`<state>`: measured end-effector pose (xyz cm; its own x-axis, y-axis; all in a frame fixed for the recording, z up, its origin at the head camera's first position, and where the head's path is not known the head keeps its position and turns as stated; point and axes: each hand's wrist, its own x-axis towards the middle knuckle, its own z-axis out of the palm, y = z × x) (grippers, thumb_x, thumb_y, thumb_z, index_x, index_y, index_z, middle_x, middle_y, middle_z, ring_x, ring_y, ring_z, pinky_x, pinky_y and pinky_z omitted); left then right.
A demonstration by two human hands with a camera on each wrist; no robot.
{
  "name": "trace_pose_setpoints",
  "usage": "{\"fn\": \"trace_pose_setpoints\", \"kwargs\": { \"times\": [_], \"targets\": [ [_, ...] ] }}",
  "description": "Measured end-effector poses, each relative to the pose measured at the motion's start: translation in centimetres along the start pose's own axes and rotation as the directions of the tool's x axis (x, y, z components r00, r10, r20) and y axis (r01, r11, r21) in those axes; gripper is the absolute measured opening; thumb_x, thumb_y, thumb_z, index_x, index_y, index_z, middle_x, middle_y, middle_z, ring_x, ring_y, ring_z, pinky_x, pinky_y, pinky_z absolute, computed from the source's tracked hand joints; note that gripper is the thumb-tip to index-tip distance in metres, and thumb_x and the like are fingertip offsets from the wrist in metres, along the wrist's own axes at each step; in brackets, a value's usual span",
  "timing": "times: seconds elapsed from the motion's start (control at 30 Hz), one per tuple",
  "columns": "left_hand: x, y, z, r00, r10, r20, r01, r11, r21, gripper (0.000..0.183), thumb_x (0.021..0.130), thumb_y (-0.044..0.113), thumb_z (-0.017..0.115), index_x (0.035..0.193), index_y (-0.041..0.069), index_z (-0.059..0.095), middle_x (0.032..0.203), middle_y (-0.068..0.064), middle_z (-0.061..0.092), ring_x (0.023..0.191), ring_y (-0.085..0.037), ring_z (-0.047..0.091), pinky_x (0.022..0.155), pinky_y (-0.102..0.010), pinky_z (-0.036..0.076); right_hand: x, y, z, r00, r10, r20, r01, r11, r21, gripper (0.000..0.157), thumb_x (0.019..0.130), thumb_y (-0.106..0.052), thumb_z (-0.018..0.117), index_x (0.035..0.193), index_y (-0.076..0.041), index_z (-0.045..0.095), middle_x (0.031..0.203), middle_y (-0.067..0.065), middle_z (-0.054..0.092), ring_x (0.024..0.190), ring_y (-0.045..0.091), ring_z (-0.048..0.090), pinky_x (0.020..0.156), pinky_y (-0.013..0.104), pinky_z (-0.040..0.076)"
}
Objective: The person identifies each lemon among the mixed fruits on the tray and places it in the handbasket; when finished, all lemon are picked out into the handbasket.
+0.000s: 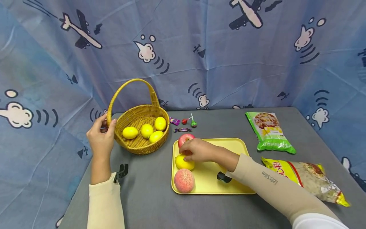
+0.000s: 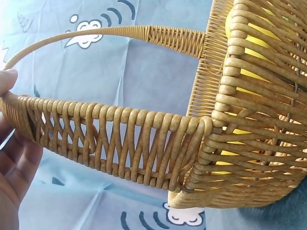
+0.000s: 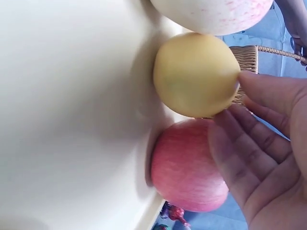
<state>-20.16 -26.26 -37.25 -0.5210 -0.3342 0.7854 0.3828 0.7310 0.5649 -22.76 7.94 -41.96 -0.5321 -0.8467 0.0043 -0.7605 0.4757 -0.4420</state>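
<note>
A yellow wicker basket [image 1: 143, 149] stands at the left with several lemons [image 1: 130, 132] inside. My left hand [image 1: 100, 135] holds the near side of its handle [image 2: 110, 139], thumb on one face and fingers behind. Over the left end of a yellow tray [image 1: 211, 187], my right hand [image 1: 200, 150] has thumb and fingertips on a lemon [image 3: 196, 74] that lies there. An apple [image 3: 187, 165] sits beside that lemon, close against the right fingers, and a peach [image 1: 184, 180] sits on its other side.
Behind the tray lie wrapped candies [image 1: 183, 129] and two lollipops [image 1: 193, 123]. To the right of the tray are a green food packet [image 1: 271, 132] and a yellow-ended clear bag [image 1: 311, 178]. A patterned blue curtain [image 1: 183, 63] hangs along the table's back edge.
</note>
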Motion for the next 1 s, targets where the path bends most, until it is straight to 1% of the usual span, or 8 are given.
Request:
{"fn": "trace_pose_setpoints", "kwargs": {
  "times": [0.1, 0.2, 0.37, 0.53, 0.67, 0.73, 0.87, 1.0],
  "targets": [
    [0.0, 0.0, 0.0, 1.0, 0.0, -0.001, 0.0, 1.0, 0.0, 0.031, 0.076, 0.017, 0.07, 0.106, 0.008, 0.066, 0.079, -0.012, 0.063, 0.067, -0.013, 0.055, 0.06, -0.01, 0.043, -0.2, -0.2, -0.2, 1.0, -0.009, 0.011, 0.01, 0.999, -0.034, 0.027, 0.077, -0.023, 0.069, 0.101, -0.014, 0.065, 0.086, -0.005, 0.06, 0.078, 0.008, 0.049, 0.071, 0.021, 0.043],
    [0.1, 0.0, 0.0, 1.0, 0.005, 0.0, -0.005, 1.0, 0.001, 0.031, 0.076, 0.016, 0.07, 0.106, 0.008, 0.066, 0.079, -0.011, 0.063, 0.067, -0.011, 0.055, 0.06, -0.01, 0.043, -0.3, -0.4, -0.3, 1.0, -0.006, 0.025, 0.008, 0.998, -0.057, 0.028, 0.075, -0.025, 0.07, 0.101, -0.014, 0.065, 0.084, -0.005, 0.058, 0.076, 0.008, 0.047, 0.069, 0.021, 0.042],
    [0.1, 0.1, 0.0, 1.0, 0.0, -0.007, 0.0, 1.0, -0.011, 0.03, 0.075, 0.016, 0.071, 0.105, 0.009, 0.067, 0.078, -0.01, 0.064, 0.067, -0.007, 0.054, 0.06, -0.01, 0.044, -0.5, -0.6, -0.1, 0.999, -0.011, 0.05, 0.015, 0.996, -0.083, 0.034, 0.073, -0.029, 0.072, 0.102, -0.013, 0.064, 0.086, -0.004, 0.057, 0.077, 0.009, 0.048, 0.069, 0.02, 0.042],
    [0.1, 0.3, -0.2, 1.0, 0.005, -0.003, -0.005, 1.0, -0.01, 0.03, 0.076, 0.015, 0.071, 0.105, 0.007, 0.066, 0.078, -0.011, 0.064, 0.067, -0.005, 0.054, 0.06, -0.01, 0.044, -0.3, -1.0, 0.4, 0.998, -0.008, 0.059, 0.015, 0.993, -0.115, 0.041, 0.072, -0.032, 0.072, 0.107, -0.012, 0.063, 0.096, -0.005, 0.058, 0.084, 0.008, 0.049, 0.077, 0.022, 0.043],
    [0.1, 0.3, -0.3, 1.0, 0.009, -0.003, -0.009, 1.0, -0.007, 0.03, 0.076, 0.016, 0.071, 0.104, 0.006, 0.066, 0.078, -0.011, 0.063, 0.067, -0.003, 0.054, 0.06, -0.009, 0.044, -0.1, -1.3, 0.7, 0.997, 0.015, 0.078, -0.003, 0.99, -0.144, 0.043, 0.073, -0.033, 0.071, 0.11, -0.013, 0.061, 0.099, -0.005, 0.059, 0.089, 0.008, 0.051, 0.083, 0.025, 0.043],
    [0.0, 0.3, -0.3, 1.0, 0.007, -0.003, -0.007, 1.0, -0.009, 0.03, 0.076, 0.016, 0.071, 0.104, 0.006, 0.066, 0.078, -0.011, 0.064, 0.066, -0.003, 0.054, 0.06, -0.009, 0.044, 0.0, -1.5, 0.8, 0.995, 0.04, 0.095, -0.026, 0.989, -0.149, 0.043, 0.073, -0.033, 0.071, 0.111, -0.014, 0.06, 0.098, -0.006, 0.059, 0.086, 0.008, 0.052, 0.081, 0.026, 0.044],
    [0.0, 0.2, -0.3, 1.0, 0.008, 0.004, -0.008, 1.0, -0.003, 0.031, 0.077, 0.018, 0.07, 0.105, 0.007, 0.066, 0.078, -0.011, 0.063, 0.067, -0.005, 0.054, 0.06, -0.009, 0.044, 0.1, -1.7, 0.9, 0.989, 0.093, 0.117, -0.076, 0.987, -0.143, 0.046, 0.073, -0.034, 0.071, 0.113, -0.015, 0.059, 0.091, -0.008, 0.058, 0.075, 0.009, 0.051, 0.073, 0.026, 0.045],
    [0.0, -0.1, -0.2, 1.0, 0.011, 0.006, -0.011, 1.0, -0.001, 0.032, 0.077, 0.022, 0.07, 0.106, 0.009, 0.066, 0.078, -0.011, 0.063, 0.065, -0.009, 0.055, 0.06, -0.009, 0.044, 0.1, -1.7, 0.9, 0.987, 0.116, 0.108, -0.1, 0.985, -0.142, 0.049, 0.071, -0.035, 0.072, 0.114, -0.015, 0.058, 0.085, -0.009, 0.058, 0.07, 0.01, 0.05, 0.068, 0.025, 0.044]
  ]
}}
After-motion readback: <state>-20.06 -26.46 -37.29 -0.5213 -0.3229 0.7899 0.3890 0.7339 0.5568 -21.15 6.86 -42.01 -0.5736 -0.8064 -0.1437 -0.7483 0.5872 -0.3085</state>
